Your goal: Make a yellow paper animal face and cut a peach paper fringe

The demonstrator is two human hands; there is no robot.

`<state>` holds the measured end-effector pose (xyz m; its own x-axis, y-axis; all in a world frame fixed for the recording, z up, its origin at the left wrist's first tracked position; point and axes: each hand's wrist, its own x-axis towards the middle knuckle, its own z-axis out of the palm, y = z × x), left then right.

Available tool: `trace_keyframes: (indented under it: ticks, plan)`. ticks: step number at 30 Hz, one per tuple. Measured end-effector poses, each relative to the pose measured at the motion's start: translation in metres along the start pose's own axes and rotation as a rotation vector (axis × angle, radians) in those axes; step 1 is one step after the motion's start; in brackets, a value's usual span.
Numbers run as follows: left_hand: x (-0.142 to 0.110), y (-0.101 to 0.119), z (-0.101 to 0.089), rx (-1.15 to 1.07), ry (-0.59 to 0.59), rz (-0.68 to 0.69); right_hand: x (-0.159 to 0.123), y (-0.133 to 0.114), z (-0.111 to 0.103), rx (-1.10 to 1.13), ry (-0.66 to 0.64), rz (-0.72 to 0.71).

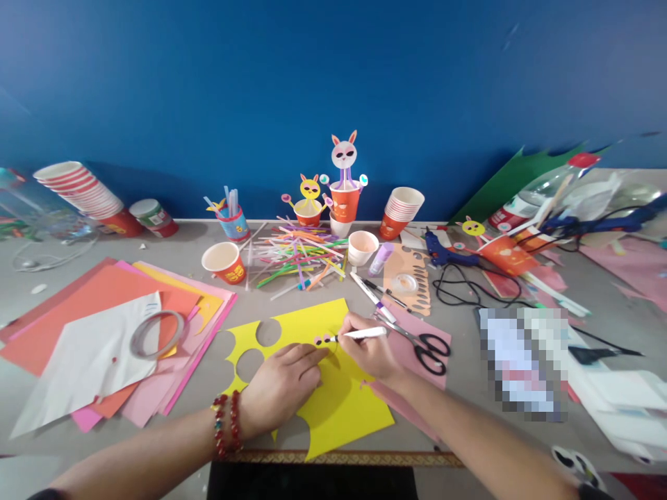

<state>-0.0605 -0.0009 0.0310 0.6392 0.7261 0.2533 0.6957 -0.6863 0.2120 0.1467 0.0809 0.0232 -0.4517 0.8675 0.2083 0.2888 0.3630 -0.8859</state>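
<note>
A sheet of yellow paper with round holes cut from its left side lies in front of me. My left hand rests on it, palm down, fingers stretched out and pointing to the right. My right hand grips a white marker, its tip pointing left. Beside that tip are two small pink-and-black eye shapes, close to my left fingertips. Whether the tip touches them I cannot tell. A faint round outline shows on the paper below them, partly covered by my left hand.
Black-handled scissors lie to the right, near a blue glue gun with a looping cord. Coloured paper sheets and a tape roll are at left. Behind are a pile of straws, paper cups and rabbit-faced figures.
</note>
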Motion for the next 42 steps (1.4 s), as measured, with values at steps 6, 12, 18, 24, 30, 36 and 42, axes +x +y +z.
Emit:
trace_keyframes:
  ticks: [6, 12, 18, 24, 30, 36, 42]
  plan:
    - [0.0002, 0.0004, 0.0001, 0.005, 0.001, -0.004, 0.001, -0.0002, -0.0002, 0.014, 0.011, -0.012]
    - [-0.0006, 0.0006, -0.0002, 0.008, -0.025, -0.009, 0.0009, -0.0009, -0.0003, 0.022, 0.007, -0.004]
    - [-0.0003, 0.0001, -0.0001, 0.005, -0.011, -0.001, 0.001, -0.0013, -0.0006, 0.022, 0.009, -0.005]
    - [0.0005, 0.0, -0.0011, 0.0, -0.001, 0.002, 0.0013, -0.0013, -0.0007, 0.034, 0.007, -0.012]
    - [-0.0006, -0.0005, 0.001, -0.002, -0.001, -0.001, 0.0006, -0.0009, -0.0006, 0.035, -0.008, -0.003]
    - [0.0013, 0.0007, -0.0015, 0.014, -0.013, 0.005, 0.0001, -0.0017, 0.0, 0.017, -0.034, -0.004]
    - [0.0014, 0.0007, -0.002, 0.009, -0.001, 0.003, -0.0002, 0.0001, 0.0007, 0.014, -0.025, 0.004]
